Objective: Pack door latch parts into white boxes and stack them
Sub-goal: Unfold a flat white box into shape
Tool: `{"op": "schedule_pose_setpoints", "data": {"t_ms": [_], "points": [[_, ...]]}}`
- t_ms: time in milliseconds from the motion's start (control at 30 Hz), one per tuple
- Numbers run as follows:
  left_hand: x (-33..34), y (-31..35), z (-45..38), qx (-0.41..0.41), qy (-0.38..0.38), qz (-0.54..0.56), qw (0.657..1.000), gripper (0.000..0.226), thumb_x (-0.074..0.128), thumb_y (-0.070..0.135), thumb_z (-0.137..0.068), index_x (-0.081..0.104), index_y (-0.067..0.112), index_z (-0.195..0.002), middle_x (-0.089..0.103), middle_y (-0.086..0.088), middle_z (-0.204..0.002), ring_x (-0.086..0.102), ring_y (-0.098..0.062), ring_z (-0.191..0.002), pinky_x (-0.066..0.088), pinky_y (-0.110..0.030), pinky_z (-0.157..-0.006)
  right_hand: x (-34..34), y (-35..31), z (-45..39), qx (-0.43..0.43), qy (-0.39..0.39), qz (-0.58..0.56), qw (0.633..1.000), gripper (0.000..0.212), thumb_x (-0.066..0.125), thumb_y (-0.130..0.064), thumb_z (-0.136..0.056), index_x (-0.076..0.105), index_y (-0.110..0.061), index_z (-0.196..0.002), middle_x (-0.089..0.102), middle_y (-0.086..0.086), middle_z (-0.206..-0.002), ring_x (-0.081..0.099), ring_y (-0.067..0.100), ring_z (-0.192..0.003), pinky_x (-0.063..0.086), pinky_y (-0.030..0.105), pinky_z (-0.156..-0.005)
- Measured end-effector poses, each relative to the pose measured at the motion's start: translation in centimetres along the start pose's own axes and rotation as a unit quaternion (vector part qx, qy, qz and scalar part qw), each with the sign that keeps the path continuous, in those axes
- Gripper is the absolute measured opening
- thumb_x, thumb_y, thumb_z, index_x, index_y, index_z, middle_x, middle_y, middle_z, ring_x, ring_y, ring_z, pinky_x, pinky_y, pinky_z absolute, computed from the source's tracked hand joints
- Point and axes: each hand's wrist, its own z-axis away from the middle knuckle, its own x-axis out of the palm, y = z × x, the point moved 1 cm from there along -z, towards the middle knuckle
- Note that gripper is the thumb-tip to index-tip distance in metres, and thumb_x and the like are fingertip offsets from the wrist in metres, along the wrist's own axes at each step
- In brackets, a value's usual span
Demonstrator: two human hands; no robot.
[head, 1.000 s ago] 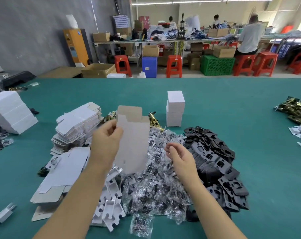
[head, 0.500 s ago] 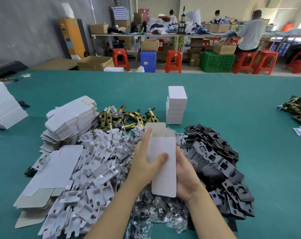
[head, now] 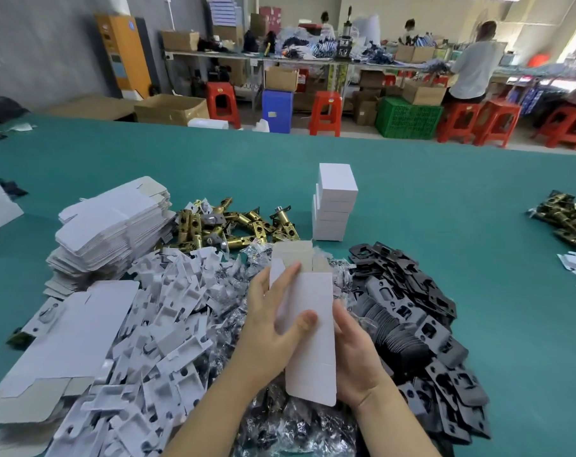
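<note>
A white carton (head: 313,334), opened into a tube with its top flaps up, is held upright between both hands above the parts piles. My left hand (head: 273,324) grips its left side, thumb across the front face. My right hand (head: 355,354) cups its right side from behind. A stack of closed white boxes (head: 334,202) stands further back on the green table (head: 444,206). Brass latch bolts (head: 233,222) lie in a heap behind the carton. Black strike plates (head: 411,315) pile at the right, white plastic inserts (head: 167,324) at the left, bagged screws (head: 280,423) below my hands.
Flat unfolded cartons (head: 111,222) are stacked at the left, with more flat sheets (head: 65,338) nearer me. Another brass parts heap (head: 566,216) lies at the far right edge. Stools, crates and people at benches are beyond the table.
The flat carton held up by my left hand alone came down to the centre, my right hand joined it, and it is now opened into a tube.
</note>
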Motion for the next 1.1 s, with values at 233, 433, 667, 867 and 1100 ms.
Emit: {"op": "schedule_pose_setpoints", "data": {"t_ms": [233,433,667,867,1100], "points": [[-0.5,-0.2,0.1,-0.015,0.024,0.019,0.999,0.076,0.063,0.079,-0.076,0.03,0.067,-0.143,0.023,0.04,-0.137,0.036,0.027,-0.117,0.047,-0.004,-0.076,0.4,-0.3,-1.2,0.048,-0.003,0.022,0.999,0.074,0.085,-0.063,-0.072,0.071,-0.02,-0.131,0.069,0.017,-0.133,0.069,0.031,-0.118,0.059,0.042,-0.09],[-0.5,-0.4,0.0,-0.024,0.039,0.034,0.998,0.079,0.067,0.081,-0.072,0.035,0.064,-0.142,0.032,0.031,-0.14,0.045,0.014,-0.12,0.051,-0.023,-0.092,0.2,-0.4,-1.6,0.071,-0.027,0.007,0.997,0.075,0.087,-0.062,-0.07,0.073,-0.018,-0.129,0.07,0.016,-0.131,0.07,0.029,-0.117,0.059,0.041,-0.091],[-0.7,-0.1,0.2,-0.055,0.05,0.045,0.996,0.07,0.07,0.078,-0.068,0.043,0.064,-0.132,0.041,0.027,-0.136,0.057,-0.013,-0.115,0.055,-0.028,-0.087,0.4,-0.4,-1.8,0.071,-0.028,0.019,0.997,0.077,0.091,-0.064,-0.063,0.077,-0.016,-0.122,0.074,0.014,-0.124,0.073,0.026,-0.11,0.06,0.038,-0.086],[-0.8,0.7,0.1,-0.076,0.049,0.101,0.991,0.068,0.072,0.084,-0.06,0.046,0.063,-0.119,0.06,0.017,-0.113,0.063,0.0,-0.092,0.054,-0.017,-0.073,0.9,-0.6,-1.5,0.058,-0.037,0.049,0.996,0.083,0.095,-0.058,-0.059,0.075,-0.012,-0.125,0.075,0.015,-0.116,0.075,0.027,-0.1,0.061,0.037,-0.08],[-0.8,1.2,-0.5,-0.069,0.031,0.149,0.986,0.073,0.079,0.078,-0.061,0.05,0.046,-0.12,0.067,0.009,-0.105,0.069,-0.011,-0.096,0.059,-0.027,-0.075,1.4,-1.2,-1.1,0.014,-0.058,0.062,0.996,0.088,0.088,-0.052,-0.076,0.051,-0.009,-0.142,0.075,0.009,-0.118,0.074,0.021,-0.104,0.06,0.034,-0.084]]}}
